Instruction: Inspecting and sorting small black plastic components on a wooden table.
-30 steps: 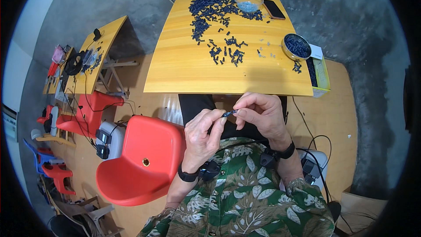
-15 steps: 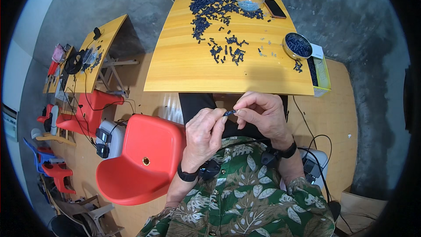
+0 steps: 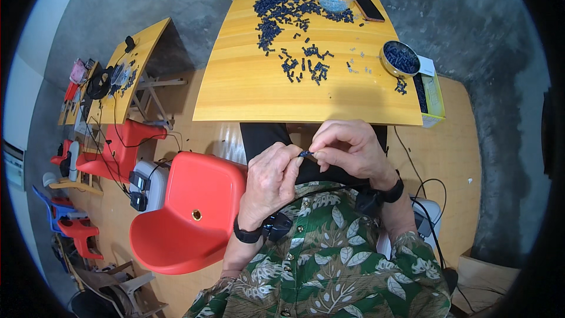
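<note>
Head view. The step in hand is judged to be fine two-handed work on one small dark piece. Use the left hand as the fixed support and the right hand as the working side. Keep both ends of the piece in line; apply any force along its length, not across it, to limit slipping. Hold lightly but firmly. Preferably work above the desk, so that a dropped piece does not reach the floor.

Position: the piece lies between the two hands, off the desk, on the person's side of its near edge. The left hand's fingers are pinched narrow on its left end. The right hand's thumb and index are pinched narrow at its right end; how much they cover cannot be told.
</note>
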Available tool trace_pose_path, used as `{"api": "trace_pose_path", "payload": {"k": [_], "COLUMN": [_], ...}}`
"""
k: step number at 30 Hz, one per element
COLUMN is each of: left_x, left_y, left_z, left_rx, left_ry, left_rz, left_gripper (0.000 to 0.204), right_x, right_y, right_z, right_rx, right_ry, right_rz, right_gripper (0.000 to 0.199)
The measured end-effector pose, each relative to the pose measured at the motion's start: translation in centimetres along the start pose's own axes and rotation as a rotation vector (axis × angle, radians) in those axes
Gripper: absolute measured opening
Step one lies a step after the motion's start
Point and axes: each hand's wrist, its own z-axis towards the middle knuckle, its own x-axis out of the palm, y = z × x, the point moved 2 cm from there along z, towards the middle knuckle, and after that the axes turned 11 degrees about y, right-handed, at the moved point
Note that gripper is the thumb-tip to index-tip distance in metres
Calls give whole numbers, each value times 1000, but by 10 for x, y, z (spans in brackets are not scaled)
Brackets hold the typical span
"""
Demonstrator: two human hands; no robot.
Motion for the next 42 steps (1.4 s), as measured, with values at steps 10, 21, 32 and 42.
{"api": "trace_pose_path", "payload": {"k": [10, 21, 32, 42], "left_x": [3, 4, 5, 5], "left_y": [0, -2, -7, -5], "left_z": [-1, -3, -3, -3], "left_rx": [-69, -144, -108, -40], "left_ry": [6, -129, -118, -128], "left_rz": [-24, -47, 85, 136], "left_gripper": [6, 9, 10, 12], "right_x": [2, 6, 8, 15], "right_y": [-21, -53, -55, -41], "right_z": [4, 7, 6, 6], "right_rx": [-30, 57, 70, 209], "right_ry": [53, 27, 11, 22], "right_rz": [205, 740, 780, 678], "right_gripper": [6, 11, 17, 23]}}
